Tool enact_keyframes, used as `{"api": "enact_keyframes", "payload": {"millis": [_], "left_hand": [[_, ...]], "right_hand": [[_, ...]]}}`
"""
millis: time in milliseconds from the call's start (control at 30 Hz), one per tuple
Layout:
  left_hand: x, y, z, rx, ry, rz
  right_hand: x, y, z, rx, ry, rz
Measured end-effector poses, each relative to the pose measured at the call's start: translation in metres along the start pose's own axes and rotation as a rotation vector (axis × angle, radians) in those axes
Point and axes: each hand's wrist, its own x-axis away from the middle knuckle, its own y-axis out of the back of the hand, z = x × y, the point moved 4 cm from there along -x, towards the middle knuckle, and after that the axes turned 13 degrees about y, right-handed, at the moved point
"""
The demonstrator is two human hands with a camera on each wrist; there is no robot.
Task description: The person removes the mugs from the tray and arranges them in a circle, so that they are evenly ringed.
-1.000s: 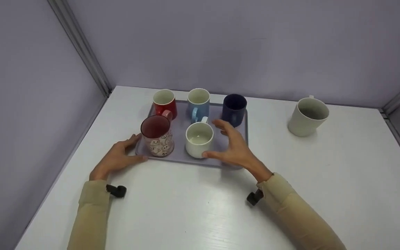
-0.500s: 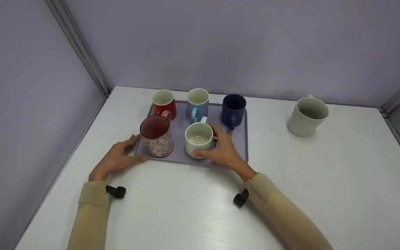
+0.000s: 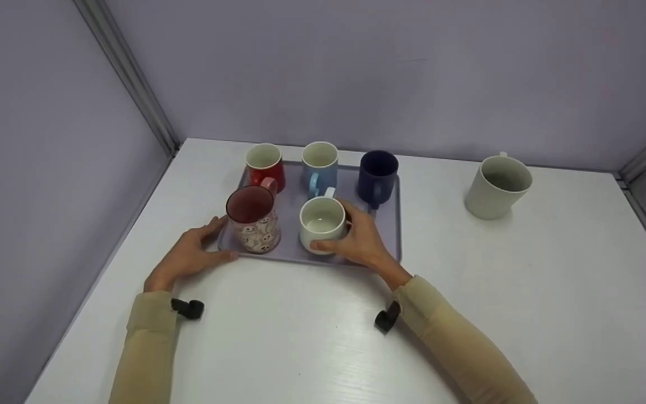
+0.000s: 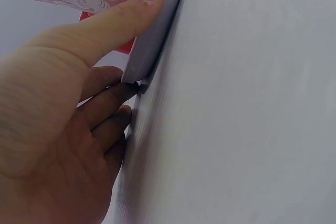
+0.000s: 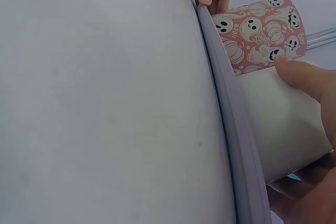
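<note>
In the head view my right hand (image 3: pixel 359 235) grips a white mug (image 3: pixel 322 219) standing upright on the grey-purple tray (image 3: pixel 292 230), its thumb across the front and the fingers behind. The right wrist view shows the thumb against the side of that white mug (image 5: pixel 281 124). My left hand (image 3: pixel 191 255) holds the tray's near left corner, the thumb on the rim and the fingers at its edge, as the left wrist view confirms with the tray corner (image 4: pixel 152 35). Beside that hand stands a pink mug with ghost pictures (image 3: pixel 255 230).
Along the tray's back row stand a red mug (image 3: pixel 267 168), a light blue mug (image 3: pixel 320 168) and a dark blue mug (image 3: pixel 378 177). A larger white mug (image 3: pixel 497 188) sits on the white table (image 3: pixel 278 336) at the right. Walls enclose the back and sides.
My right hand has moved left and closed round the white mug, which a second ago stood between its spread thumb and fingers. The left hand has kept its place at the tray corner.
</note>
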Motion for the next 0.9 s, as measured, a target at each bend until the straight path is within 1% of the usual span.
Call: {"api": "enact_keyframes", "payload": {"millis": [167, 367, 533, 667, 767, 900], "left_hand": [[0.001, 0.001, -0.001, 0.011, -0.004, 0.004], [0.001, 0.000, 0.000, 0.013, -0.009, 0.005], [-0.001, -0.001, 0.001, 0.011, -0.014, 0.003], [-0.001, -0.001, 0.001, 0.003, -0.011, 0.003], [-0.001, -0.001, 0.000, 0.003, -0.007, 0.008], [-0.001, -0.001, 0.002, 0.008, 0.009, 0.013]], "right_hand": [[0.000, 0.010, 0.010, -0.014, 0.012, -0.024], [-0.003, 0.033, 0.035, -0.019, 0.052, -0.051], [-0.002, 0.061, 0.058, -0.013, 0.115, -0.057], [0.003, 0.086, 0.072, 0.010, 0.160, -0.062], [0.010, 0.106, 0.079, 0.028, 0.165, -0.078], [0.019, 0.134, 0.085, 0.045, 0.154, -0.120]]}}
